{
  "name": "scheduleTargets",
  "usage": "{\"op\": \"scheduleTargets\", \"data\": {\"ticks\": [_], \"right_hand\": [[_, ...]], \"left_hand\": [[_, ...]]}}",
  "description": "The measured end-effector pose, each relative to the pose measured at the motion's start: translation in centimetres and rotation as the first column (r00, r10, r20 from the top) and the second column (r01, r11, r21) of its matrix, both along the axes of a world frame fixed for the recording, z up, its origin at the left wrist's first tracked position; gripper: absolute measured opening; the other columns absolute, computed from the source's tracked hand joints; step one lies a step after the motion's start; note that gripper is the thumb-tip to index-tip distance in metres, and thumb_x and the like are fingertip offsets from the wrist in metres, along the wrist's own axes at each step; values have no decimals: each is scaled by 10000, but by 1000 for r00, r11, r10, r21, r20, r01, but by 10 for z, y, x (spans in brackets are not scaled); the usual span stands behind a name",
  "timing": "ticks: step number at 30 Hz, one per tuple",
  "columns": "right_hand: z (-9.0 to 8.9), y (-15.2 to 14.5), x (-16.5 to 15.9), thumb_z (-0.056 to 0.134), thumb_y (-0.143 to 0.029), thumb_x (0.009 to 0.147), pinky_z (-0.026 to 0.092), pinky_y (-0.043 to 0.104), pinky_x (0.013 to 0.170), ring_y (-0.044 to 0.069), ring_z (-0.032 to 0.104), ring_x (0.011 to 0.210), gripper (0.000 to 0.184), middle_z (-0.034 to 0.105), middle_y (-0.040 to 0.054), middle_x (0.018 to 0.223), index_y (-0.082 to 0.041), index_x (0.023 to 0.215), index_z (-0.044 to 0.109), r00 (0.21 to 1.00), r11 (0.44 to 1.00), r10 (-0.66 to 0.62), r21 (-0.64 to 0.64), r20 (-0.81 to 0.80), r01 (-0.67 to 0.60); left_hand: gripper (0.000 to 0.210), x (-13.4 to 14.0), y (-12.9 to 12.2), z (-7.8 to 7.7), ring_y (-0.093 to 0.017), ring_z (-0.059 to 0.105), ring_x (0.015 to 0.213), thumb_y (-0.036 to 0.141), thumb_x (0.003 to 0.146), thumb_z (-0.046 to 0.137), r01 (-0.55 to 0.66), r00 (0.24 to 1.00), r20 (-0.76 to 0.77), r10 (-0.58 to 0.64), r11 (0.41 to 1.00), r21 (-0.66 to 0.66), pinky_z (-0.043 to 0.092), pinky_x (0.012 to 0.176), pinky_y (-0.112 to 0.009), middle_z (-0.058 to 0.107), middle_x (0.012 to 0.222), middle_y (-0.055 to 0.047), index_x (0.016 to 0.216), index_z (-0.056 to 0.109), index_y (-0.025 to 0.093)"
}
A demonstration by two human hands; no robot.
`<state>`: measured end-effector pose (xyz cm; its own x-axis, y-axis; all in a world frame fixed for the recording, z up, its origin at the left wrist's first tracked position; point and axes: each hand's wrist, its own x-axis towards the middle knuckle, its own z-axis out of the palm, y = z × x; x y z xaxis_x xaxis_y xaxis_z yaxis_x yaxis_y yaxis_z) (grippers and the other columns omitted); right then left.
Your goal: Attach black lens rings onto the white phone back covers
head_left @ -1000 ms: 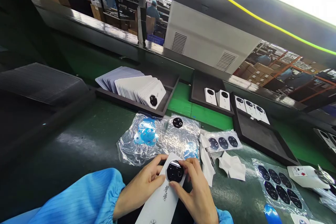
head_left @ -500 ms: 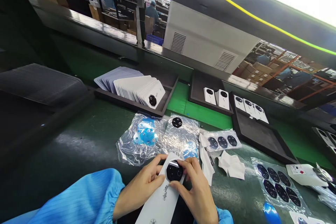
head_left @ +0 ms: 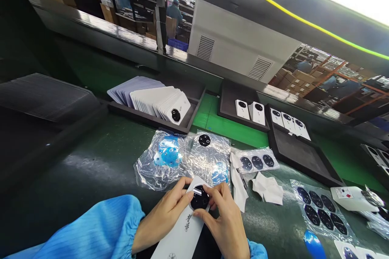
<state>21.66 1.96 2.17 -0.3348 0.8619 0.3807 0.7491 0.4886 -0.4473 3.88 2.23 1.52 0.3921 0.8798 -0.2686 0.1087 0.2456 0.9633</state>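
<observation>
The left hand (head_left: 170,210) and right hand (head_left: 227,216), at the near edge of the dark green counter (head_left: 100,170), are half curled around the upper end of a flat white panel with dark printed marks (head_left: 178,236). The left thumb lies by the left side of a glossy black round disc (head_left: 199,198) on the panel, its fingers bent along the panel's upper left edge. The right index finger touches the disc's upper right rim, and the right thumb presses at its lower edge, so these 2 digits pinch around the disc. The fingers beneath the panel are hidden.

To the right lie a shiny blue oval piece (head_left: 314,245) and a clear plastic sheet with 6 black discs (head_left: 319,220). Just beyond the hands are crumpled clear plastic with blue film (head_left: 146,170), a folded white cloth (head_left: 269,189) and a clear plastic strip with 3 black discs (head_left: 276,166).

Farther back, a black tray (head_left: 139,117) holds fanned white and lavender panels. 2 more dark trays stand to its right, bearing white panels with black discs.
</observation>
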Motion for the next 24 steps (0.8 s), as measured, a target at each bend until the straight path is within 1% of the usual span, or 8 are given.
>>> {"op": "scheduleTargets", "data": {"ticks": [2,6,10,14,17,20,24], "right_hand": [[-2,-2,-2,702,-285,810,557,249,500,135,594,582,304,545,3,802,-213,1084,592,1000,1000,-1,22,1,1],[-3,-2,-5,666,-296,842,553,252,484,143,597,576,280,543,14,794,-186,1089,591,1000,998,3,58,2,-3],[-2,-2,-7,627,-311,876,547,237,491,134,582,565,239,531,1,756,-190,1079,596,999,997,12,75,-34,-9],[-2,-3,-7,591,-288,901,545,229,516,136,590,598,233,552,3,767,-218,1123,586,996,998,33,64,-83,-27],[-2,-2,-6,553,-262,923,547,224,530,139,604,628,244,578,12,788,-230,1164,576,992,996,60,73,-108,-53],[-2,-2,-7,504,-259,951,544,211,527,131,606,620,221,585,11,782,-232,1157,578,989,993,70,99,-130,-57],[-2,-2,-9,481,-301,966,539,198,522,123,601,600,208,572,7,756,-214,1129,578,989,990,75,130,-128,-58]], "left_hand": [[387,1,1,0,-188,559,724,565,916,345,-21,1000,-16,22,999,30,406,684,-281,623,748,0,1048,434,212],[402,2,3,-3,-165,536,653,602,903,377,-25,1000,-1,25,998,54,399,645,-272,638,740,2,997,431,215],[434,3,4,-11,-133,494,566,630,889,399,-59,997,55,57,998,31,364,547,-247,637,731,11,1001,434,212],[503,4,4,-17,-121,479,523,689,855,420,-88,990,113,88,996,-8,341,506,-237,630,713,12,998,443,208],[529,4,5,-19,-126,489,533,719,836,423,-100,987,127,101,995,-18,338,506,-239,610,715,14,987,441,212],[502,3,6,-20,-136,494,560,701,849,412,-103,986,127,104,995,-13,346,528,-247,579,710,22,975,436,216],[418,0,4,-18,-161,510,618,629,890,368,-113,993,47,112,994,11,363,596,-275,588,775,12,985,433,227]]}}
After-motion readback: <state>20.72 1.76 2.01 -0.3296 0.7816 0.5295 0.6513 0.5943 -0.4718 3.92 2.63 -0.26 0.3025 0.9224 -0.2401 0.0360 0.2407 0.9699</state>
